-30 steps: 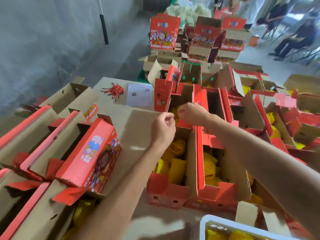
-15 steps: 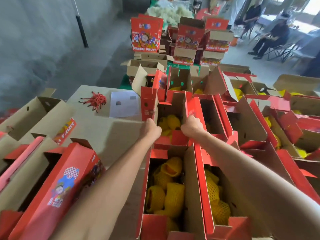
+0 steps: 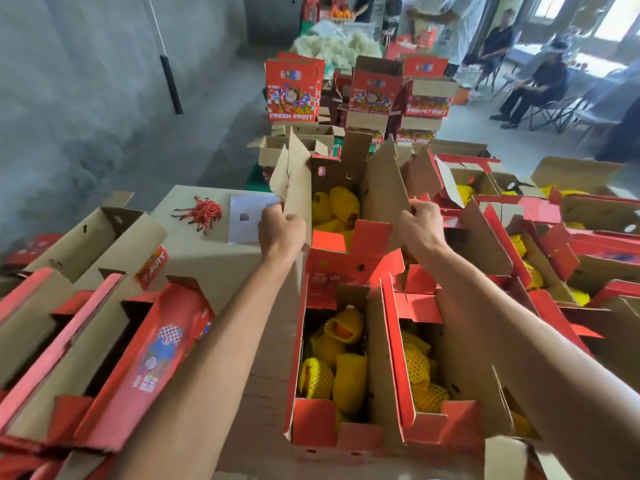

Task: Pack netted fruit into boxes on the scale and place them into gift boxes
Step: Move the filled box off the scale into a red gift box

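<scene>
Crowded packing table (image 3: 214, 258), left hand (image 3: 282, 232) and right hand (image 3: 420, 223) gripping open gift box (image 3: 381, 188) flaps, netted fruit (image 3: 341, 204) inside

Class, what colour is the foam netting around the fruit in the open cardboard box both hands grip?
Yellow foam netting, seen best in the head view.

the bench (image 3: 194, 258) has a plain cardboard-brown top. at its far end lie a small heap of red ties (image 3: 204, 213) and, just beside it to the right, a white sheet of paper (image 3: 247, 216). open red gift boxes (image 3: 104, 341) lie tipped along the left side. two open boxes (image 3: 332, 434) stand side by side in front, each holding fruit in yellow netting (image 3: 332, 368). more open boxes (image 3: 571, 258) crowd the right side.
</scene>
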`<state>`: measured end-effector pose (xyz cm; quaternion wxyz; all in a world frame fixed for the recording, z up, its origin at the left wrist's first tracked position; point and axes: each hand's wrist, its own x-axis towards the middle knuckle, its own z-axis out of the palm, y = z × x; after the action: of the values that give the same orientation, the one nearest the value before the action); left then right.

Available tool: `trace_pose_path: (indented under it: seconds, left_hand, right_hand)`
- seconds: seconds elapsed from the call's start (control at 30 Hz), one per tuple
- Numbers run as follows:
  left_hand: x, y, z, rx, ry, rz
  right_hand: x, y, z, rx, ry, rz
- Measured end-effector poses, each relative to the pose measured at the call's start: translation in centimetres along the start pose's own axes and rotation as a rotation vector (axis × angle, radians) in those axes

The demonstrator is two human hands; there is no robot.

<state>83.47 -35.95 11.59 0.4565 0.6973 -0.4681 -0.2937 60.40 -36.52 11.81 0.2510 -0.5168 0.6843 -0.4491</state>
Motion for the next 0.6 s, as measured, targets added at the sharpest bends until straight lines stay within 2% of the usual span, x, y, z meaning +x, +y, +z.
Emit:
trace_pose_path:
  seconds: [0.3, 0.43, 0.6]
  left_hand:
    - [-8.3, 4.7, -4.7, -0.475, 0.100, 0.098]
    - [-13.9, 7.9, -5.5, -0.599, 0.061, 0.114]
    - [-24.1, 10.0, -3.9, -0.711, -0.040, 0.113]
  right_hand:
    - [-8.1, -4.6, -9.8, 0.491, 0.141, -0.042]
    - [-11.8, -4.8, -15.8, 0.546, 0.174, -0.027]
    - [-18.2, -1.2, -23.9, 0.523, 0.201, -0.051]
